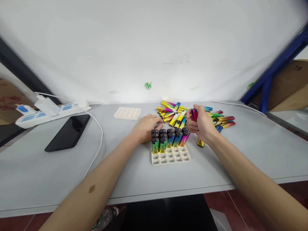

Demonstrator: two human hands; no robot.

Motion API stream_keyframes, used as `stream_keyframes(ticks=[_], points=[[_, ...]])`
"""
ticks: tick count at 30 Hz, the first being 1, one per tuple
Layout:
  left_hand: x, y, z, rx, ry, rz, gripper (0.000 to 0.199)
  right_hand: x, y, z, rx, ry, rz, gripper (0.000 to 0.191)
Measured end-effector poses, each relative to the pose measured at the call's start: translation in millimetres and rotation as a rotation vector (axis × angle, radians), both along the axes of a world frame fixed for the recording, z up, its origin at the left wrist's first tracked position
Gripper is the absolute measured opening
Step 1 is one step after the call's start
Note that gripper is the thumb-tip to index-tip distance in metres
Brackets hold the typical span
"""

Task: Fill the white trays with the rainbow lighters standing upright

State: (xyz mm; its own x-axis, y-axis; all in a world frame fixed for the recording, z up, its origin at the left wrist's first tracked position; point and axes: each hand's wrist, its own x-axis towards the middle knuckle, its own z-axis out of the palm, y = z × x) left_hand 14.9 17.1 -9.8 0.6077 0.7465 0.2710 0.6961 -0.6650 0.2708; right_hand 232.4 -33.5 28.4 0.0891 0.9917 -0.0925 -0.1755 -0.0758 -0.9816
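A cream tray (pixel 171 158) with rows of slots lies before me. Several lighters (pixel 163 145) with black tops and green, blue or pink shiny bodies stand upright in its far rows; the near slots hold none. My left hand (pixel 148 127) rests at the tray's far left corner, fingers loosely bent and apart, partly hidden behind the lighters. Right of the tray, my right hand (pixel 201 123) is closed around a magenta lighter (pixel 193 114), most of it covered by the fingers. Behind and beside that hand is a loose pile of shiny multicoloured lighters (pixel 176 117).
A second cream slotted tray (pixel 127 113) lies near the wall. At left are a black phone (pixel 68 133), a white power strip (pixel 64 110) with plugs, and a white cable (pixel 99 141) crossing the table (pixel 130 179). A blue metal frame (pixel 266 89) stands at right.
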Motion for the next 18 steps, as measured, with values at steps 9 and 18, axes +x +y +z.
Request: stream_keyframes(ticks=[9,18], points=[[0,1,-2.1,0.006,0.001,-0.002,0.027,2,2,-1.4,0.091,0.054,-0.056,0.031],[2,1,-0.1,-0.004,0.009,0.011,0.027,18,-4,12.1,0.141,0.14,0.184,0.022]])
